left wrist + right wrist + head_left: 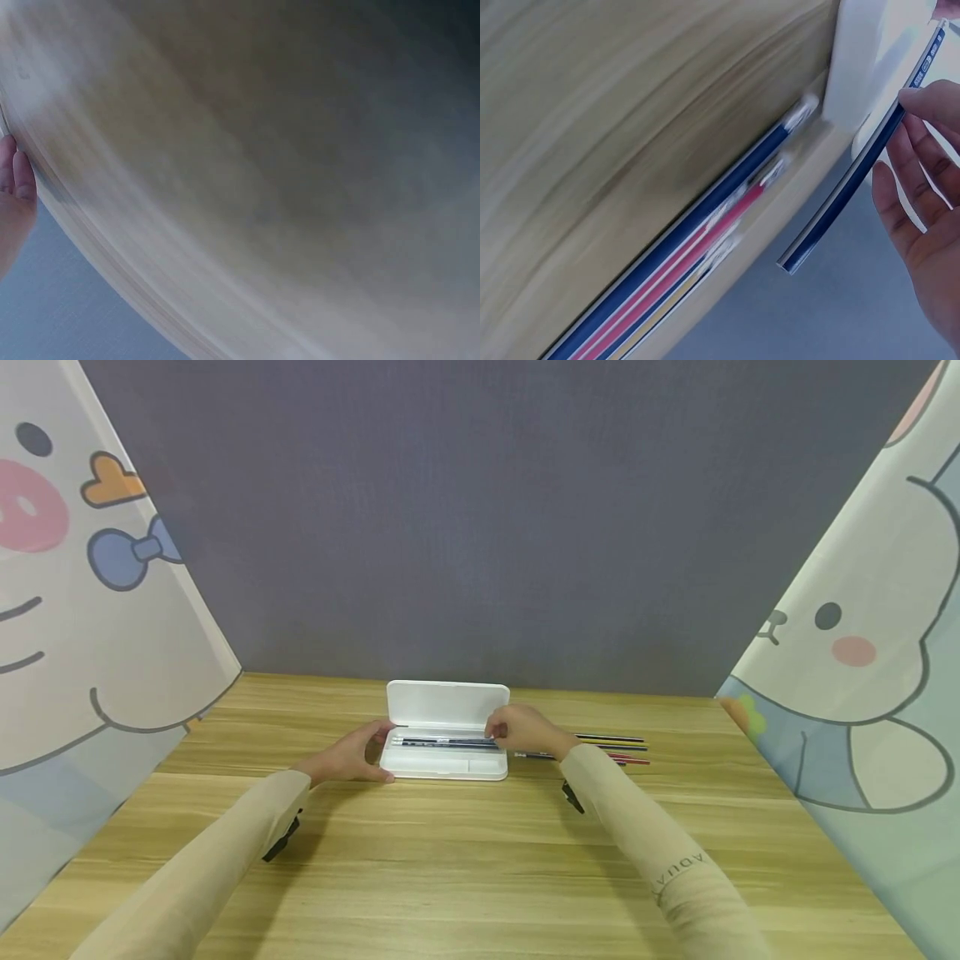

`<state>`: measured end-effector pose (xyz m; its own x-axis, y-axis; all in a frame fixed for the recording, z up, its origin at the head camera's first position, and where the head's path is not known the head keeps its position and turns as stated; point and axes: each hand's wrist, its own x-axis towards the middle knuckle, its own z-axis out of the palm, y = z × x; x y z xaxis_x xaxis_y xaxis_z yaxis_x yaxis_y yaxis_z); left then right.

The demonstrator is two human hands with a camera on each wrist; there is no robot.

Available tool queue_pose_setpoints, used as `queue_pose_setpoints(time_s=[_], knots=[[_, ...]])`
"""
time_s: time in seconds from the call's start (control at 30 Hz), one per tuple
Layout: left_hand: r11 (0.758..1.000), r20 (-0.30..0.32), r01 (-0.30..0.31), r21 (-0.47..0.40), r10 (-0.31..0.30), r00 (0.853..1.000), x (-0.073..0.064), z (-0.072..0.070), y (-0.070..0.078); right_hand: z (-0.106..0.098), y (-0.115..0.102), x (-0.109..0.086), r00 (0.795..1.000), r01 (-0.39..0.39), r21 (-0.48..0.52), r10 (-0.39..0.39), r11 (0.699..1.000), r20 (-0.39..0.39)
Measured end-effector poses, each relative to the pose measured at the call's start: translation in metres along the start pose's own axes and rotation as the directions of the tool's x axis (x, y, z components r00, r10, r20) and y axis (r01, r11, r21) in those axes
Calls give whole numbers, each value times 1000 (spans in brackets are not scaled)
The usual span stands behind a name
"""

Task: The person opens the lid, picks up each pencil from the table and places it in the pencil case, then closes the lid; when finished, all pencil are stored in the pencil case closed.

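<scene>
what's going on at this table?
A person's left hand holds the left end of an open white case, its lid standing up at the back. The right hand pinches a dark blue pencil at the case's right end. At least one dark pencil lies in the case; more loose pencils, including red, yellow and blue ones, lie on the table to the right.

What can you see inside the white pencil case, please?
At least one dark pencil lies lengthwise in the back part of the pencil case, and a small divider shows in front. The right hand, holding a blue pencil, covers the back right corner, hiding anything there.
</scene>
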<state>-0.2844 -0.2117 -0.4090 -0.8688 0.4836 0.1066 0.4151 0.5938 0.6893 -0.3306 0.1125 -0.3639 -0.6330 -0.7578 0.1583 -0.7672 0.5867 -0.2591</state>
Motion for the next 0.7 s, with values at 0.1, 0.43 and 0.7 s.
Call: queue_pose_setpoints(time_s=[0.1, 0.43, 0.7], knots=[[1000, 6, 10, -4, -10, 1000, 1, 0, 0, 6, -4, 10, 1000, 1, 11, -2, 1000, 12], [1000, 8, 25, 2, -25, 1000, 0, 0, -2, 21, -20, 41, 998, 59, 14, -59, 998, 9], [999, 17, 29, -22, -29, 999, 2, 1, -4, 28, -33, 57, 998, 62, -7, -61, 998, 35]])
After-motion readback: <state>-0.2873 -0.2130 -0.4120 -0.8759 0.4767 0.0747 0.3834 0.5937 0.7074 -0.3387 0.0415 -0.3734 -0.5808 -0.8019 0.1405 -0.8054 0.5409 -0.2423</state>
